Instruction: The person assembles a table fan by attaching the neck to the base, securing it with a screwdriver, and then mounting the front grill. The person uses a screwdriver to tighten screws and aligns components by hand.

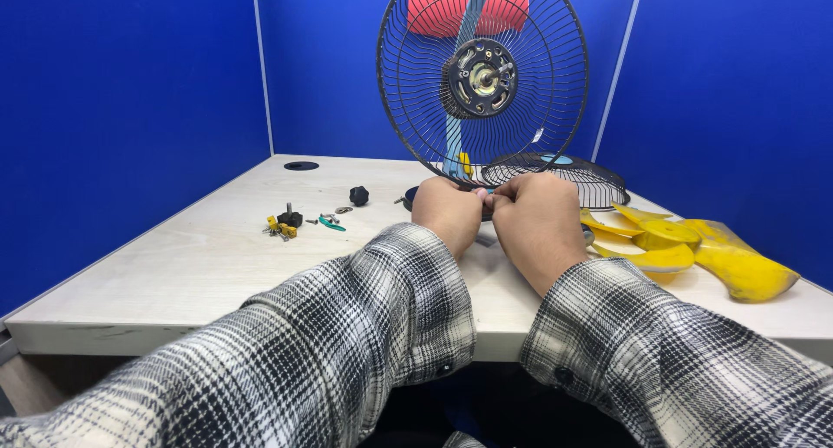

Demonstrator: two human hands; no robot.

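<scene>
Both hands, left [447, 212] and right [538, 215], are closed together, knuckles up, on something small hidden between the fingertips at the upright grille's [482, 79] bottom rim, mid-desk [191, 266], while the yellow blade [685, 248] is kept aside by the right edge and screws [299, 220] toward the left.

I see deep blue walls [130, 83] around a pale wood-grain table [200, 266], and my sleeves [364, 326] are a black-and-white plaid. The fan guard [482, 76] is black wire around a dark motor hub [482, 76] with a brassy centre, with a red panel [468, 5] behind it and a second black guard [564, 177] lying flat. Yellow fan blades [685, 248] lie at my right, and among the small parts I pick out a black knob [358, 195], yellow bits [282, 229] and a green piece [331, 224].
</scene>
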